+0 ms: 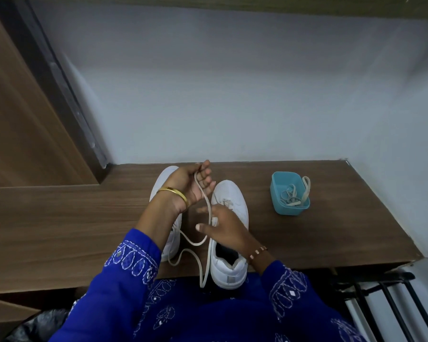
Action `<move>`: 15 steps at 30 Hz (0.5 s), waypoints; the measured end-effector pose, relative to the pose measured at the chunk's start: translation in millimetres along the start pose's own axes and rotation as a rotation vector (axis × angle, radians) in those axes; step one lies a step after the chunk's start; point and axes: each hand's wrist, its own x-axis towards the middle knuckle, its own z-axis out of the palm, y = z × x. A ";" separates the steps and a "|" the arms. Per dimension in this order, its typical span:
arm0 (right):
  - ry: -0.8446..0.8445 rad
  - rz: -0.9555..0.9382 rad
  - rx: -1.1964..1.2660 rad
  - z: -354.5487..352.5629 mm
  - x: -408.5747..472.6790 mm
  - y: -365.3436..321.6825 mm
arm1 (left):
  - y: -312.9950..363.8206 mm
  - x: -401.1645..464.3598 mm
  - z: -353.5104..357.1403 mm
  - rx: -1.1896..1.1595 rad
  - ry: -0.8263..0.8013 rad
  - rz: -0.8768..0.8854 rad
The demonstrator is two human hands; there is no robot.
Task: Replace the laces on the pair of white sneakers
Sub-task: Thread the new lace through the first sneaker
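Two white sneakers stand side by side on the wooden table, toes pointing away from me. The left sneaker (167, 240) is mostly hidden behind my left forearm. The right sneaker (234, 201) has its heel at the table's front edge. My left hand (192, 185) is raised over the toes, fingers closed on the end of a cream lace (195, 244). That lace hangs down, loops between the shoes and trails past the table's edge. My right hand (223, 224) hovers over the right sneaker's eyelets, fingers spread, with the lace passing just by them.
A small teal plastic tub (281, 193) with coiled cream laces inside sits to the right of the shoes. A pale wall rises behind the table (72, 218). A black metal rack (386, 302) stands at the lower right, and a dark bag (40, 322) lies at the lower left.
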 end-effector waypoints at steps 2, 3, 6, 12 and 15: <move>0.032 -0.012 0.012 4.8 0.1 -0.2 | 2.7 -1.0 -0.2 -0.095 0.010 -0.003; 0.031 -0.010 0.062 2.9 0.2 1.0 | 5.1 -0.9 -1.9 -0.132 0.023 0.000; 0.054 0.006 0.225 -19.6 1.6 1.9 | 12.1 -0.1 -9.9 -0.207 0.088 0.024; 0.330 0.124 0.699 -80.0 -2.3 6.5 | 13.8 4.0 -29.6 -0.241 0.258 0.091; 0.344 0.119 0.844 -98.1 -3.6 10.0 | 9.3 5.7 -31.8 -0.030 0.290 0.090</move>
